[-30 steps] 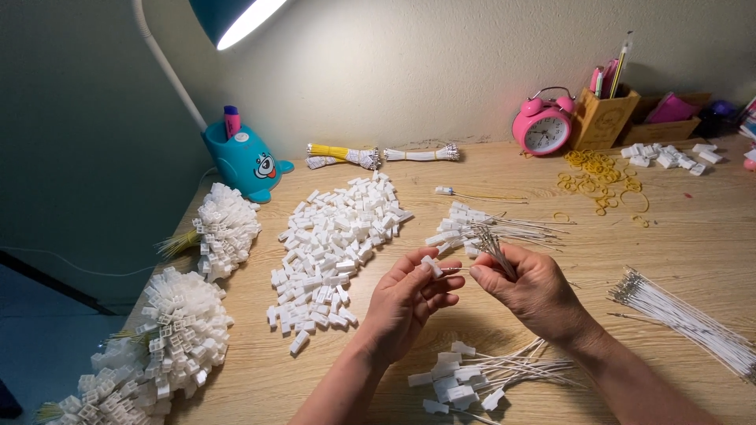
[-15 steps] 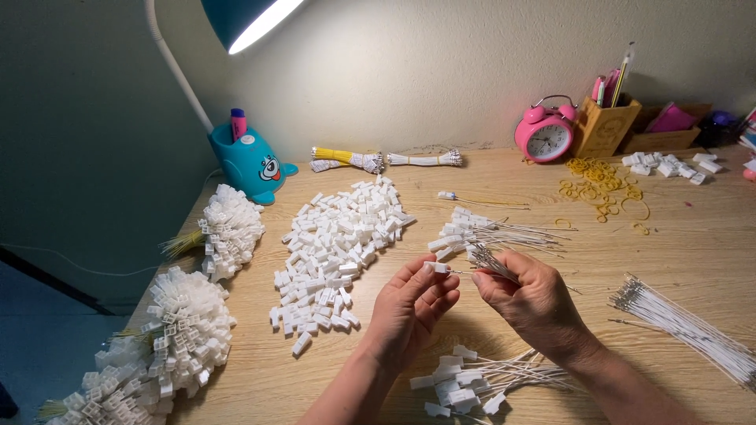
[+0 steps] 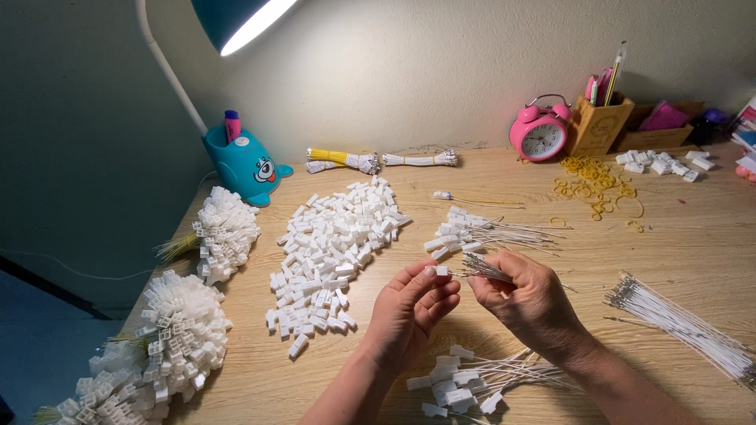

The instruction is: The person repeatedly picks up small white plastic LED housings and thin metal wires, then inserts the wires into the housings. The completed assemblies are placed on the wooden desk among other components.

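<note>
Both hands (image 3: pixel 465 295) still pinch connector (image 3: pixel 441 271), barely shifted

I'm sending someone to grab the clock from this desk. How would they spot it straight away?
Look along the back wall to the wooden pen holder at the desk's right rear. The alarm clock stands just left of it: round, pink, white-faced, with twin bells on top, the only clock there.

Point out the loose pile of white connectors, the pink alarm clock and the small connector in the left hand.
loose connector pile (image 3: pixel 335 244), head view, pile's middle
pink alarm clock (image 3: pixel 542 138), head view, dial
small connector (image 3: pixel 441 271), head view, its body
</note>
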